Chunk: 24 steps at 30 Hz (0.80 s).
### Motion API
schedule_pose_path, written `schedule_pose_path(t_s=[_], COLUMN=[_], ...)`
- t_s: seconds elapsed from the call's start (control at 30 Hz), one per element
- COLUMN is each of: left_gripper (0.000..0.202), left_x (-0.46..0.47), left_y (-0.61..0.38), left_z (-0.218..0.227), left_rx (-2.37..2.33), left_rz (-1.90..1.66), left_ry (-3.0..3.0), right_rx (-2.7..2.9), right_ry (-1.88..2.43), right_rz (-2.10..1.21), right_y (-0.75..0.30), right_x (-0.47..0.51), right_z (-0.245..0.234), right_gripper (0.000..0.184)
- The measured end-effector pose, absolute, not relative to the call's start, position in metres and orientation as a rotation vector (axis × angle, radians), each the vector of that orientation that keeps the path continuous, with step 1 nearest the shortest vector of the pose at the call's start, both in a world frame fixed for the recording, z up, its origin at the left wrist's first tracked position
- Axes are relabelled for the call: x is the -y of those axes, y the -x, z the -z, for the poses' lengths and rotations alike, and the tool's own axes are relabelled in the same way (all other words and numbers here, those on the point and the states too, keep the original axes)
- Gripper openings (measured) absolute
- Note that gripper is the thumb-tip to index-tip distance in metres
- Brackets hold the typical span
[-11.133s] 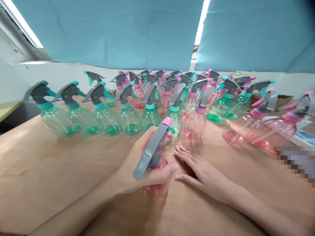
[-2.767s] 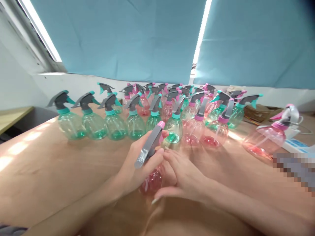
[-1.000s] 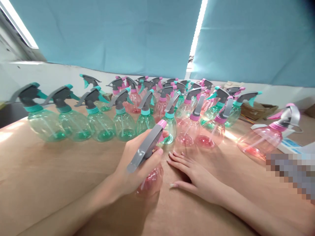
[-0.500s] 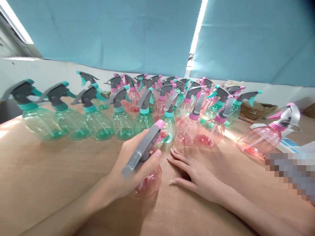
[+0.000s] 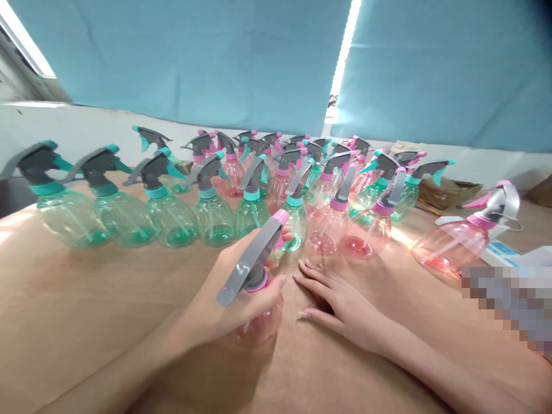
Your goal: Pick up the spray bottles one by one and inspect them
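Observation:
A pink, see-through spray bottle [image 5: 261, 325] with a grey head and pink nozzle stands on the table in front of me. My left hand [image 5: 230, 279] is wrapped around it just below the head, thumb on the near side and fingertips by the pink trigger. The hand hides part of the bottle's left side. To the right, my right hand [image 5: 340, 305] lies on the tabletop with its fingers spread, holding nothing. Just beyond its fingertips are two other pink spray bottles, one of them a pink bottle [image 5: 325, 230] with its grey lever toward me.
A row of green spray bottles [image 5: 172, 221] stretches left across the wooden table [image 5: 107, 305]. Behind it, several more pink and green ones crowd together. A lone pink spray bottle [image 5: 452, 244] stands at the right, by a white device [image 5: 502, 253] and a brown bundle [image 5: 448, 195].
My left thumb and palm have shifted slightly down on the pink spray bottle, so its pink collar now shows. My right hand stays on the table.

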<state>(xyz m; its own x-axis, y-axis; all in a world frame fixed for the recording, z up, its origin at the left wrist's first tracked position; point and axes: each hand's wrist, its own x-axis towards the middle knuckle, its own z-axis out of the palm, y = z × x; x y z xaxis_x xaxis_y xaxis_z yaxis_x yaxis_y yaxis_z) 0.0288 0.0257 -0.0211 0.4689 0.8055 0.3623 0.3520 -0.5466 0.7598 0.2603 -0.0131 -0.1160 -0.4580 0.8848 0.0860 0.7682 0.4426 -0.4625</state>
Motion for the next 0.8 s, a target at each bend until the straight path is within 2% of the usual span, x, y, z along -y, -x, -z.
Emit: schedule_pose_path(t_s=[0.13, 0.53, 0.7, 0.8], left_gripper=[0.044, 0.039, 0.047, 0.043], left_x=[-0.0257, -0.0226, -0.0218, -0.0210], left_y=[-0.0278, -0.0278, -0.0274, -0.0269], left_z=[0.0225, 0.0233, 0.0210, 0.0203], left_rx=[-0.947, -0.936, -0.924, -0.920], left_rz=[-0.956, -0.979, -0.963, -0.990], left_ry=[-2.114, -2.039, -2.025, -2.047], right_rx=[2.363, 2.353, 2.343, 2.350], right_ry=[1.404, 1.391, 1.379, 1.394], right_rz=[-0.514, -0.502, -0.507, -0.514], right_y=[-0.2603, -0.2612, -0.2612, -0.2609], right_x=[0.0135, 0.0133, 0.0130, 0.0129], right_z=[0.1167, 0.1192, 0.1194, 0.1188], right_gripper=[0.066, 0.066, 0.065, 0.066])
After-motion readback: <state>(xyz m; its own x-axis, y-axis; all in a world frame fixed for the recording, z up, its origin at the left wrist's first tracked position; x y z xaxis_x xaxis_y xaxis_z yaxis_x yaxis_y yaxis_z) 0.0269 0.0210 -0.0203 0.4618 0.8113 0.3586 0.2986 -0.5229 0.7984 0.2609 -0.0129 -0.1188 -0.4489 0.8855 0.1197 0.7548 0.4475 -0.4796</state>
